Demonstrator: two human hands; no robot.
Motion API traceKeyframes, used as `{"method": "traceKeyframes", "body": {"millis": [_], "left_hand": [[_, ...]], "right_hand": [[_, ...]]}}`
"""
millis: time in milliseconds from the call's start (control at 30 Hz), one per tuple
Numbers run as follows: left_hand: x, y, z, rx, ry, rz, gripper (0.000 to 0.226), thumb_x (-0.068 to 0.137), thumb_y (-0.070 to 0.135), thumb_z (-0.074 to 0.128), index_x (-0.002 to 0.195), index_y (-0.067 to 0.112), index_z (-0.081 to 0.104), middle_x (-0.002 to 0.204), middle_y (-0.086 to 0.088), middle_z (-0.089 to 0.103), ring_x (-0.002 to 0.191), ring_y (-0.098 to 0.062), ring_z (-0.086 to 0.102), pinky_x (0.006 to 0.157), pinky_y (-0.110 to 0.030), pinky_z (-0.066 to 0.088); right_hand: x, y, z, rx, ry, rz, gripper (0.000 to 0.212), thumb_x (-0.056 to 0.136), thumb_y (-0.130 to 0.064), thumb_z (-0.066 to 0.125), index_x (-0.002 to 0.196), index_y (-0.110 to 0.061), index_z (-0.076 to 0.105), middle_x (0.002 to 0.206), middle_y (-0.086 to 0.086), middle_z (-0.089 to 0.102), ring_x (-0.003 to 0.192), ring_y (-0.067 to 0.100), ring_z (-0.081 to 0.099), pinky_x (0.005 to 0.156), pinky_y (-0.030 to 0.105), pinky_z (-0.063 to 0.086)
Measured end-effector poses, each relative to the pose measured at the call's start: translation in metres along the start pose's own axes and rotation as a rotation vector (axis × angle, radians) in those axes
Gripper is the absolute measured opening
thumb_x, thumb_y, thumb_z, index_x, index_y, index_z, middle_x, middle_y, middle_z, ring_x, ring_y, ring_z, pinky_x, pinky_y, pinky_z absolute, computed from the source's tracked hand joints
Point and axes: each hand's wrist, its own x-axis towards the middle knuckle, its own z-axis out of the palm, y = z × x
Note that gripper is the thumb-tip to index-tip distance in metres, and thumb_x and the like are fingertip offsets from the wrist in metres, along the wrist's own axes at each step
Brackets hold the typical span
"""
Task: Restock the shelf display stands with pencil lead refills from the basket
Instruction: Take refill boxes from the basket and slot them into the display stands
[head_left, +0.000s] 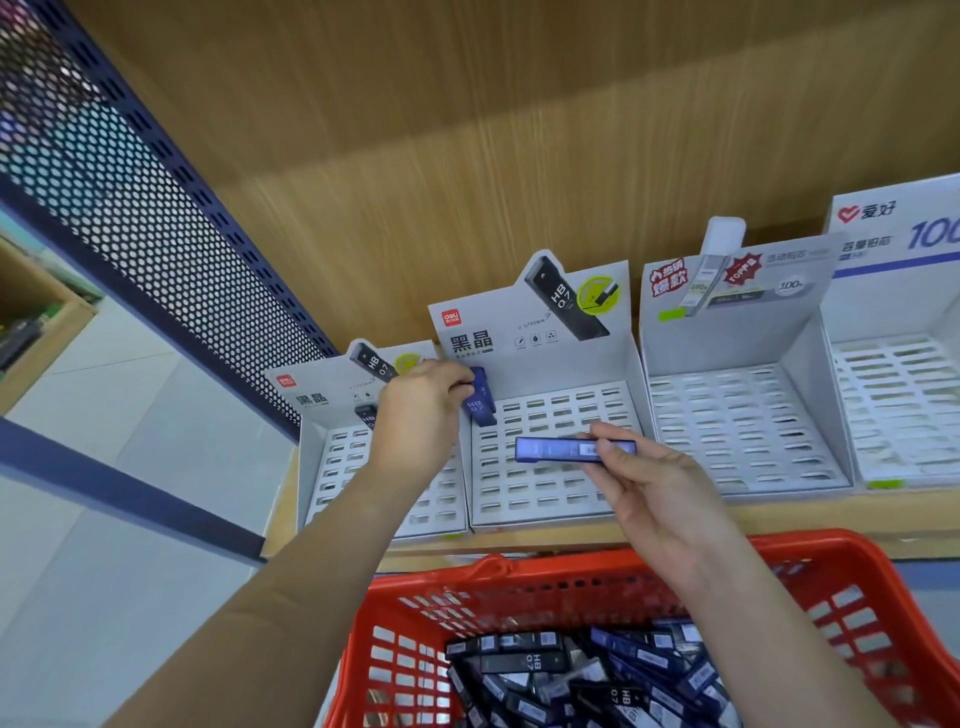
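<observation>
"Head view: what are the hands holding?"
"The left hand (415, 410) is pinching a blue refill (480, 402) at the stand's (550, 317) back corner. The right hand (657, 486), beside it, is gripping a second refill (566, 449). The basket (571, 566) beneath is holding more."
"Risk?"
"Tilted, it may be catching a slot edge; open slots (540, 486) are waiting between the hands."

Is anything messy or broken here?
Nothing looks broken. The refills lie jumbled every which way in the red basket, and the stands on the shelf have nearly all their slots bare.
</observation>
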Motion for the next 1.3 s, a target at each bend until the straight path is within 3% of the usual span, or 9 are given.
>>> {"method": "traceKeyframes", "body": {"millis": [200,300,367,500,733,867,1033,1133,1300], "left_hand": [[-0.001,-0.002,0.005,0.120,0.016,0.153,0.016,0.069,-0.008,0.073,0.075,0.007,0.074,0.075,-0.007,0.070,0.072,-0.032,0.062,0.067,-0.032,0.052],[-0.009,0.005,0.001,0.055,-0.019,0.089,0.036,0.078,-0.011,0.060,0.107,0.008,0.071,0.107,-0.010,0.067,0.099,-0.033,0.059,0.087,-0.033,0.047],[-0.016,0.016,-0.009,-0.143,-0.113,0.001,0.052,0.078,-0.015,0.051,0.120,0.012,0.065,0.118,-0.003,0.061,0.105,-0.018,0.057,0.092,-0.022,0.046],[-0.028,0.046,-0.031,-0.639,-0.403,-0.234,0.044,0.080,-0.014,0.061,0.106,0.021,0.069,0.098,0.005,0.067,0.078,-0.005,0.062,0.068,-0.020,0.055],[-0.030,0.049,-0.047,-0.796,-0.348,-0.353,0.018,0.074,0.006,0.078,0.083,0.021,0.075,0.073,-0.002,0.072,0.068,-0.013,0.065,0.069,-0.027,0.055],[-0.016,0.028,-0.046,-0.546,-0.148,-0.319,0.008,0.079,0.015,0.076,0.082,0.022,0.075,0.073,0.006,0.071,0.068,-0.010,0.065,0.073,-0.030,0.054],[-0.006,0.006,-0.037,-0.102,-0.089,-0.094,0.015,0.085,0.025,0.070,0.094,0.015,0.076,0.089,-0.001,0.073,0.084,-0.019,0.064,0.080,-0.035,0.050],[-0.008,0.001,-0.025,-0.055,-0.097,-0.073,0.019,0.086,0.028,0.068,0.098,0.016,0.075,0.095,-0.003,0.073,0.090,-0.021,0.065,0.083,-0.032,0.048],[-0.004,-0.004,-0.021,-0.021,-0.102,-0.007,0.018,0.087,0.026,0.067,0.099,0.015,0.075,0.096,-0.006,0.073,0.093,-0.025,0.064,0.083,-0.035,0.048]], "right_hand": [[-0.005,0.000,0.004,0.042,0.043,0.019,0.018,0.081,0.006,0.065,0.098,0.001,0.068,0.088,0.011,0.073,0.079,0.016,0.073,0.070,0.023,0.060],[-0.008,-0.001,0.006,0.067,0.068,0.020,0.015,0.082,0.004,0.066,0.096,0.002,0.067,0.087,0.013,0.074,0.077,0.016,0.074,0.065,0.021,0.060],[-0.009,-0.003,0.008,0.073,0.084,0.023,0.016,0.083,0.002,0.067,0.098,0.003,0.067,0.091,0.016,0.075,0.078,0.018,0.075,0.063,0.019,0.059],[-0.012,-0.006,0.014,0.029,0.101,0.027,0.015,0.083,-0.003,0.070,0.096,0.004,0.067,0.076,0.012,0.074,0.065,0.015,0.073,0.054,0.015,0.055],[-0.015,0.001,0.019,-0.155,0.052,0.069,0.013,0.088,-0.011,0.070,0.094,0.000,0.070,0.066,0.009,0.067,0.056,0.013,0.067,0.052,0.018,0.055],[-0.009,0.002,0.016,-0.688,0.056,-0.196,0.009,0.093,-0.017,0.066,0.100,-0.019,0.071,0.090,0.005,0.069,0.081,0.016,0.070,0.080,0.037,0.060],[-0.004,0.009,0.000,-1.608,-0.092,-0.482,0.044,0.096,-0.019,0.059,0.138,-0.026,0.054,0.144,-0.003,0.048,0.133,0.014,0.043,0.109,0.027,0.034],[-0.007,0.021,-0.005,-1.827,-0.152,-0.490,0.048,0.099,-0.028,0.053,0.146,-0.031,0.043,0.159,-0.004,0.028,0.148,0.013,0.019,0.119,0.027,0.019],[-0.004,0.022,-0.009,-1.847,-0.164,-0.511,0.044,0.100,-0.036,0.052,0.144,-0.037,0.045,0.162,-0.006,0.022,0.150,0.012,0.011,0.120,0.028,0.011]]}}
